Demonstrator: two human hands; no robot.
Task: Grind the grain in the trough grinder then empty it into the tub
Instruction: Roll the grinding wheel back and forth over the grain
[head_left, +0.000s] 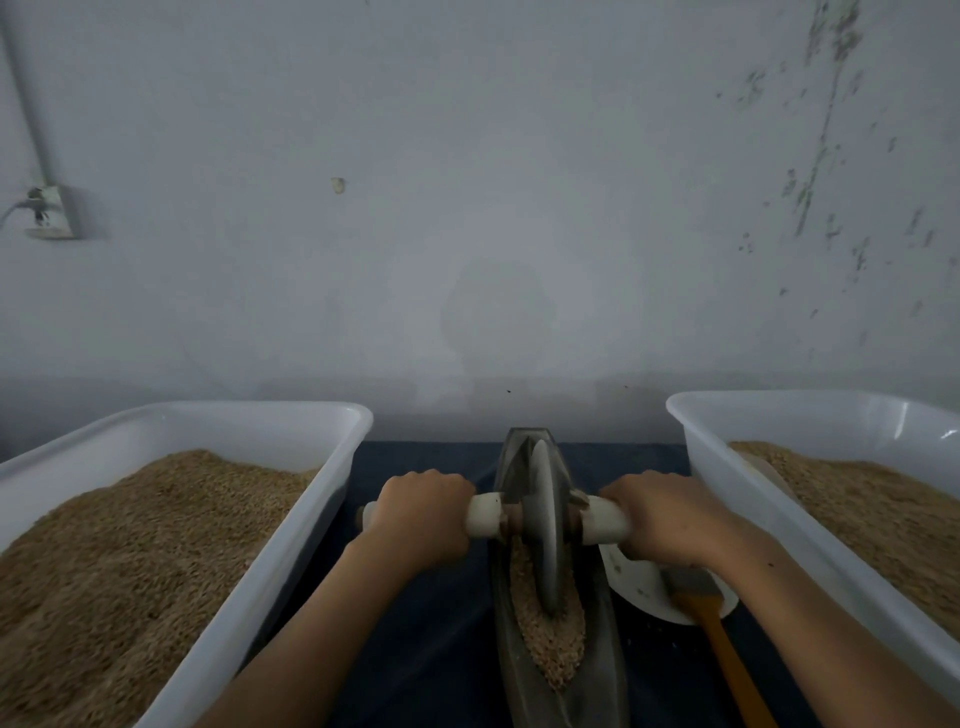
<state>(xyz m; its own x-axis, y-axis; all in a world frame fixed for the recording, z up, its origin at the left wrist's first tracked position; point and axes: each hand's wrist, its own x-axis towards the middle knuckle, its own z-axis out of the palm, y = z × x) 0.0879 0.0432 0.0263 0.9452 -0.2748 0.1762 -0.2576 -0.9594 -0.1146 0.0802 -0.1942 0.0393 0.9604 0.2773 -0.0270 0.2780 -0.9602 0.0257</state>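
**Both hands on the grinder's axle**

The left hand (423, 512) curled its fingers round the left white handle (483, 514); the right hand (662, 514) gripped the right handle (605, 522); the grinding wheel (545, 525) stood upright in the trough grinder (558, 670), mid-worktop, over grain (550, 644); grain-filled white tubs sat at the left edge (291, 551) and right edge (737, 470); a white bowl (641, 584) held an orange-handled brush (719, 639).

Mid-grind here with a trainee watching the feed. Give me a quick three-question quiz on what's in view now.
1. True or false: both hands grip the wheel's handle.
2. Where does the grain being ground lie: A) in the trough, B) on the cloth, C) in the bowl?
3. What lies across the white bowl?

Key:
1. True: left hand and right hand grip the handle either side of the wheel.
2. A: the trough.
3. An orange-handled brush across the bowl.
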